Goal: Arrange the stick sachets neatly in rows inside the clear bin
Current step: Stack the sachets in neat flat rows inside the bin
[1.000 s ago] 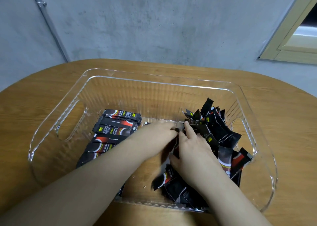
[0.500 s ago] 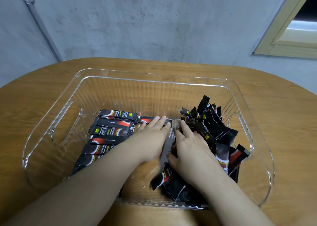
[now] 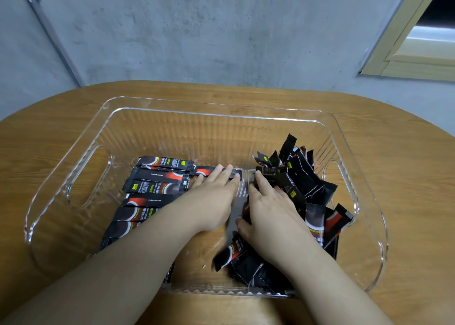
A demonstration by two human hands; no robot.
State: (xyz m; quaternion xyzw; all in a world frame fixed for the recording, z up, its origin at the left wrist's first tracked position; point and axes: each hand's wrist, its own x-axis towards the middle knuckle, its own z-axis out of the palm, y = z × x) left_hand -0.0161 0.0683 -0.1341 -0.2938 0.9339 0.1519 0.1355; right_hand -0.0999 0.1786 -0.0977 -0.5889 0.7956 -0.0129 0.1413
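A clear ribbed plastic bin (image 3: 138, 132) with cut-out side handles sits on a rounded wooden tabletop (image 3: 49, 137) against a grey concrete wall (image 3: 197, 29). In the bin's left half, a neat row of black-and-red stick sachets (image 3: 152, 191) lies flat, stacked front to back. Just right of that row, the left hand (image 3: 211, 196) lies palm down with straight fingers pressing a single black-and-red sachet (image 3: 209, 170) flat against the bin floor at the far end. Beside it, nearly touching, the right hand (image 3: 268, 213) rests with loosely extended fingers on a jumbled heap of black sachets (image 3: 305, 186) filling the bin's right side, some standing on end against the right wall.
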